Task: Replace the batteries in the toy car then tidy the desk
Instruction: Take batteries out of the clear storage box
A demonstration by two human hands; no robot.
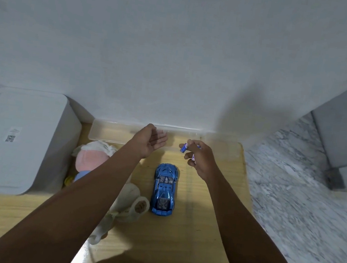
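My right hand (199,158) pinches what look like two small batteries (184,147) in its fingers; my left hand (152,140) hangs relaxed, palm up, over the clear box (111,134). The toy car (164,188) sits upright on the worktop (200,231) below, so I judge tidying begins: drop these into the box.

toy car (164,189): glossy metallic blue | batteries (184,148) in my right hand (200,159): blue and white with pink | desk (189,230): pale yellow wood grain | plush toy (94,159): cream, pink, light blue | storage box (16,139): white, black code label | floor (303,200): grey-white marble veining | tray (111,134): clear
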